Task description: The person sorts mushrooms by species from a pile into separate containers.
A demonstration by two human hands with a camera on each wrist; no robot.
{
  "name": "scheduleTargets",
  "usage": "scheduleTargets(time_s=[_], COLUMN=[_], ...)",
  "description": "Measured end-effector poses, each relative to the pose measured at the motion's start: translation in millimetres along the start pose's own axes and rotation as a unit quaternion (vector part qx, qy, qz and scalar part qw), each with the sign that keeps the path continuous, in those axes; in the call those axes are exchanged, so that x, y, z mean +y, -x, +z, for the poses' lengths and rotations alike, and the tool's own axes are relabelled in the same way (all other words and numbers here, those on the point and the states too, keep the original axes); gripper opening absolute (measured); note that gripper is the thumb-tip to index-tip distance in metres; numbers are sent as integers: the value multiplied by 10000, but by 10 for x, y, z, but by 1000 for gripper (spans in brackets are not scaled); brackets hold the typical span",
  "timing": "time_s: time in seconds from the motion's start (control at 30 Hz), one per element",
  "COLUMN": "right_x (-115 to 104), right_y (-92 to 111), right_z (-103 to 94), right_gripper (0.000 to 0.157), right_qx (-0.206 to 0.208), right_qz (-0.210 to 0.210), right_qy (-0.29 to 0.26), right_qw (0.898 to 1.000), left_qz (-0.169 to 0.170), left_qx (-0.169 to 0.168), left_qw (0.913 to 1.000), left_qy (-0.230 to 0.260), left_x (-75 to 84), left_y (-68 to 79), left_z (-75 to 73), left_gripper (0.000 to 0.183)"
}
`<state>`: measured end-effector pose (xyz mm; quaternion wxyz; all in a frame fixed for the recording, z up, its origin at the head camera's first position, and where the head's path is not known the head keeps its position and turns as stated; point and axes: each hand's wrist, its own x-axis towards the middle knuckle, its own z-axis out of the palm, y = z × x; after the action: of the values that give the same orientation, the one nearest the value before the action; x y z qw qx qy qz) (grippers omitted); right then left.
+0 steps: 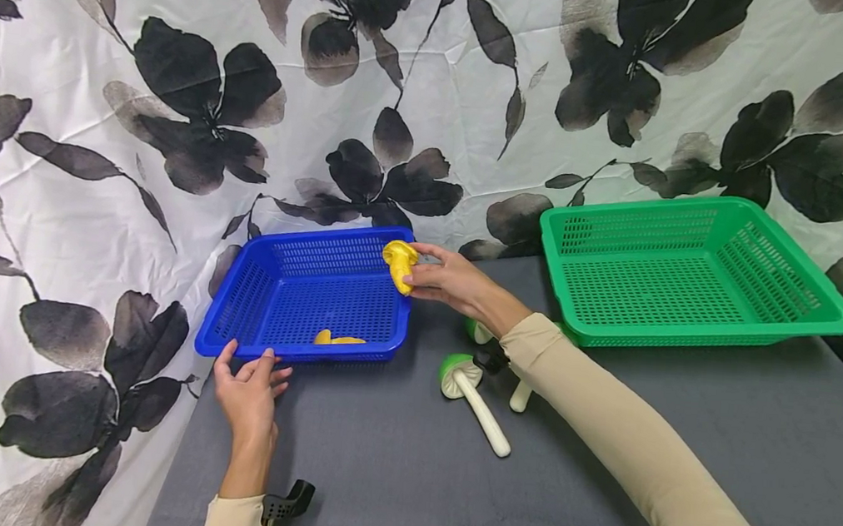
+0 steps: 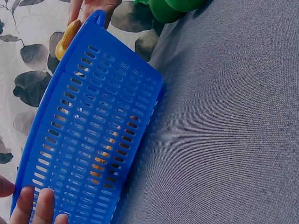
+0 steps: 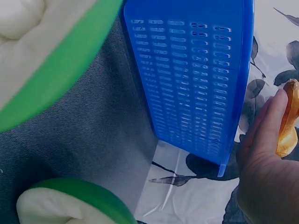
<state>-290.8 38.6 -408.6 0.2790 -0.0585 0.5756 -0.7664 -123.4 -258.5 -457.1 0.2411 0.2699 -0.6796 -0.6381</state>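
Note:
My right hand (image 1: pixel 453 281) pinches a yellow toy mushroom (image 1: pixel 400 265) over the right rim of the blue basket (image 1: pixel 300 357). In the right wrist view the mushroom (image 3: pixel 290 119) shows at the right edge, past my thumb. Inside the basket, near its front wall, lies another yellow piece (image 1: pixel 339 340), partly hidden by the rim. My left hand (image 1: pixel 248 394) holds the basket's front left corner. The left wrist view has its fingers (image 2: pixel 44 205) against the outer wall and another fingertip at the rim.
A green basket (image 1: pixel 686 340) stands at the back right. Between the baskets, green-capped white mushrooms (image 1: pixel 482 410) lie on the grey cloth (image 1: pixel 389 461), some partly covered by my right sleeve (image 1: pixel 603 421). A floral curtain (image 1: pixel 481 93) hangs behind.

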Motion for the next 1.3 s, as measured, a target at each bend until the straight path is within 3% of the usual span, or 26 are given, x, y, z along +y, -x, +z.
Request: scheduleTargets(time_s=[0.83, 0.97, 1.13, 1.3], right_x=[-59, -89, -107, -83], right_y=[-182, -145, -87, -38], right_z=[204, 223, 207, 157], right_gripper=[75, 67, 54, 45], right_qx=[77, -62, -100, -67], right_qz=[118, 45, 220, 318], right_qy=[187, 225, 738, 892], right_qw=[9997, 9997, 9970, 9955], left_qz=[52, 18, 13, 57], left_qx=[3, -1, -5, -12], left_qw=[9999, 10000, 10000, 10000], left_qy=[108, 76, 59, 44], left_x=[-1, 3, 7, 18], left_y=[8, 12, 14, 9], left_z=[5, 13, 13, 1], left_gripper=[69, 69, 68, 68])
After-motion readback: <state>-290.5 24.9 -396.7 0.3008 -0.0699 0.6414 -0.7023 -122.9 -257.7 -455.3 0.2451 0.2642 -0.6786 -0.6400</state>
